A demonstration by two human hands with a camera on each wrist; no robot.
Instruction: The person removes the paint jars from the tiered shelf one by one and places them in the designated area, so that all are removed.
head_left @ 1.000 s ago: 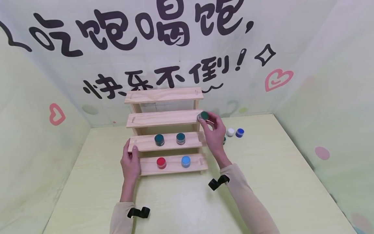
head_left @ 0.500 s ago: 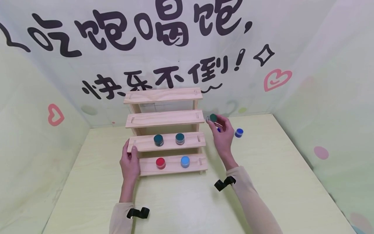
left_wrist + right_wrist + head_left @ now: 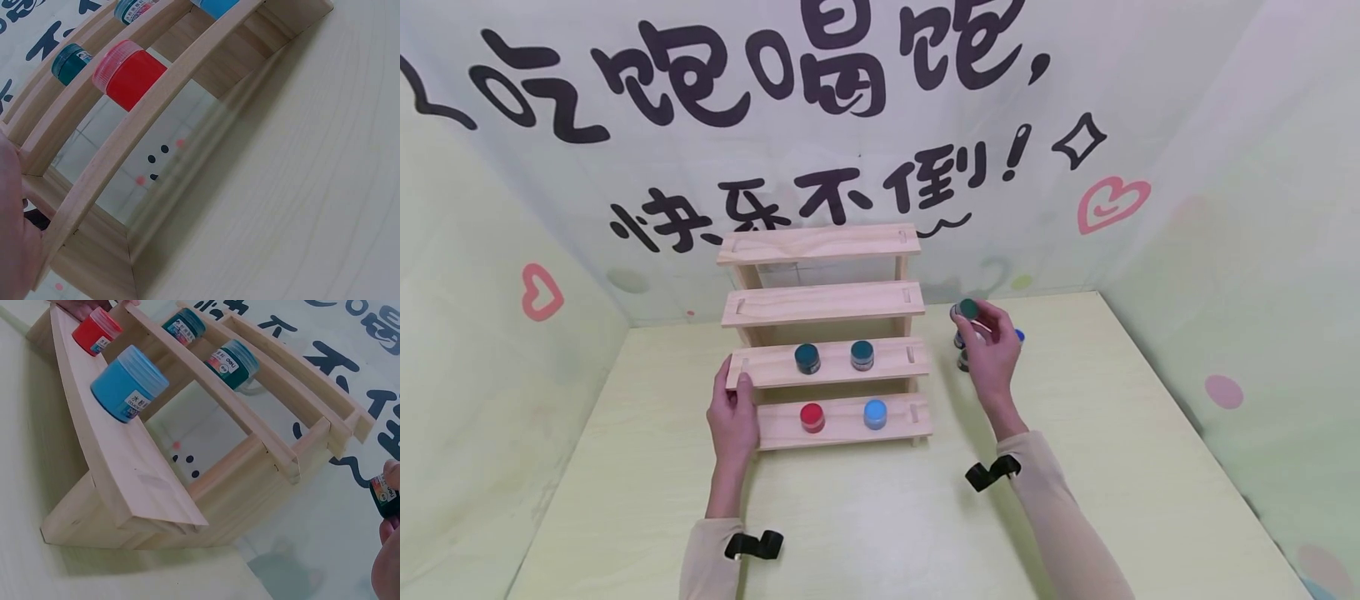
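Note:
My right hand (image 3: 994,354) pinches a dark green paint jar (image 3: 967,309) between thumb and fingers, in the air right of a stepped wooden rack (image 3: 823,304). In the right wrist view this jar (image 3: 384,495) is partly cut off by the frame edge. My left hand (image 3: 733,417) grips the left end of the rack's second step from the bottom. On that step stand two dark green paint jars (image 3: 807,359). The bottom step bears a red paint jar (image 3: 812,418) and a light blue paint jar (image 3: 876,414). The upper two steps hold no jars.
Below and behind my right hand, several jars stand on the table (image 3: 1075,417), partly hidden; one with a blue lid (image 3: 1020,335) peeks out. A printed cloth wall (image 3: 1037,208) rises behind the rack, with more cloth at both sides.
My right hand has carried the dark green paint jar away from the rack's third step, to the right, over the jars on the table. My left hand stays on the rack.

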